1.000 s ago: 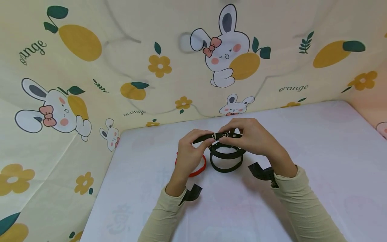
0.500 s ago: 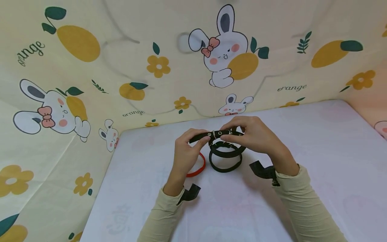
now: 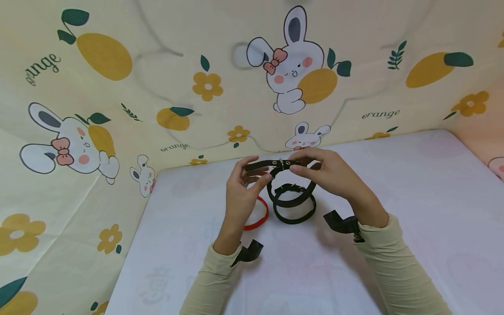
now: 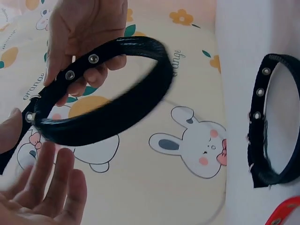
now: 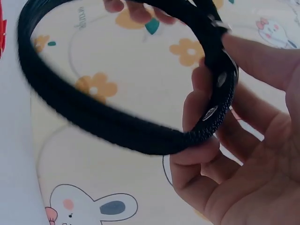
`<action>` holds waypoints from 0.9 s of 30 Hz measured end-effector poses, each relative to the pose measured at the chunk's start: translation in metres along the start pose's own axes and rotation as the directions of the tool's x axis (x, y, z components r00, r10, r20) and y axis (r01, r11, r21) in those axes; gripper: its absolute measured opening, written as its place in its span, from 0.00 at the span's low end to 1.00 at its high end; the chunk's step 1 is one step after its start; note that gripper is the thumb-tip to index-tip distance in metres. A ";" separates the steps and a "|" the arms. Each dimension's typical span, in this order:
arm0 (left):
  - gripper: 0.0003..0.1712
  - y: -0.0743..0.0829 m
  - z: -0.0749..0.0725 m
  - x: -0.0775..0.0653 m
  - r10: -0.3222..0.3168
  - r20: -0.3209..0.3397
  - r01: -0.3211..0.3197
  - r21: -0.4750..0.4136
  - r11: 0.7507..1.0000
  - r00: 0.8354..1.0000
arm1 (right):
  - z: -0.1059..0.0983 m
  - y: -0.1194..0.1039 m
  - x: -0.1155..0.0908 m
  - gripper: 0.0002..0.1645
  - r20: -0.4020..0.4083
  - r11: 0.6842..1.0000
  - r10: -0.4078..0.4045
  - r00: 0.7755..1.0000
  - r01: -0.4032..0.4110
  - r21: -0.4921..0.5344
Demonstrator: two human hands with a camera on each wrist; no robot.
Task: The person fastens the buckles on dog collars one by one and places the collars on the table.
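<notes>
A black buckled collar [image 3: 291, 203] with metal eyelets is held up in a loop above the table. My right hand [image 3: 334, 175] pinches it beside the buckle; in the right wrist view its fingers curl around the eyelet strap [image 5: 218, 101]. My left hand [image 3: 244, 197] is at the collar's free tail [image 3: 257, 165], with thumb and fingers spread apart. The left wrist view shows this thumb [image 4: 8, 131] against or in front of the tail and the other fingers loosely extended below. The metal buckle [image 3: 281, 164] sits between both hands.
A second black collar [image 3: 293, 221] stands on the white table [image 3: 291, 271] beneath the held one. Beside it lies a red collar [image 3: 257, 225], partly hidden by my left hand. A rabbit-and-orange print cloth [image 3: 220, 35] forms the back wall.
The held collar has risen slightly and its loop hangs in fuller view. My left thumb and fingers have spread from their pinch on the tail. My right hand keeps its hold.
</notes>
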State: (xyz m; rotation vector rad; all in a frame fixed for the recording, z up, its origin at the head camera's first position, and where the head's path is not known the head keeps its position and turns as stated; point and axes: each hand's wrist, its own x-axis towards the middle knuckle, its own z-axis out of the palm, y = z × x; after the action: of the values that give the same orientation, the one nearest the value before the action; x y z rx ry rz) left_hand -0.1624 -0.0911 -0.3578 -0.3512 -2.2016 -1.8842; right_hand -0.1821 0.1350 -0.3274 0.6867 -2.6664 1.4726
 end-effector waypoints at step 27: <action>0.17 -0.005 0.004 -0.001 0.228 0.048 -0.230 0.034 0.973 0.972 | 0.002 0.002 0.003 0.15 0.011 0.993 0.087 0.996 -0.088 0.081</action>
State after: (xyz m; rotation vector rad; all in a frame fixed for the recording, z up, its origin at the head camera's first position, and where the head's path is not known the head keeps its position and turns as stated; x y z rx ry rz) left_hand -0.1632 -0.0876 -0.3639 -0.6168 -2.1180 -1.7241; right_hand -0.1847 0.1332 -0.3299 0.5874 -2.6877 1.6116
